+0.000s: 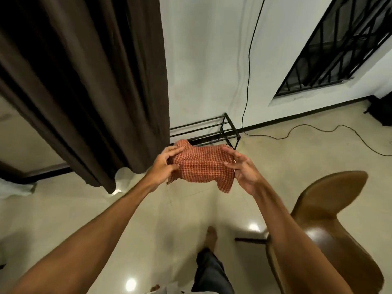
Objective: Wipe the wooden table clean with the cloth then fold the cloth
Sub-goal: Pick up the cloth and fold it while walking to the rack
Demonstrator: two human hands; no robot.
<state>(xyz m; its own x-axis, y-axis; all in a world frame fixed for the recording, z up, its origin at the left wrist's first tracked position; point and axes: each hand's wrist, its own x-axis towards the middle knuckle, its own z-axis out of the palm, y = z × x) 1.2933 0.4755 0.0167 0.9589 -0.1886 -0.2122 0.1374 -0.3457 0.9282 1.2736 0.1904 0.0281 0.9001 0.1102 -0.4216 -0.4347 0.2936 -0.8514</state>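
An orange-red checked cloth (201,166) hangs in the air in front of me, bunched and partly doubled over. My left hand (164,164) pinches its left end, with one corner poking up above the fingers. My right hand (241,166) grips the right end, and a loose flap droops below it. Both arms reach forward over the floor. No wooden table shows in this view.
A brown moulded chair (324,211) stands close at the right, under my right forearm. Dark curtains (84,81) hang at the left. A black metal rack (212,132) sits against the white wall, and a black cable (318,128) trails across the glossy floor. My bare foot (211,236) is below.
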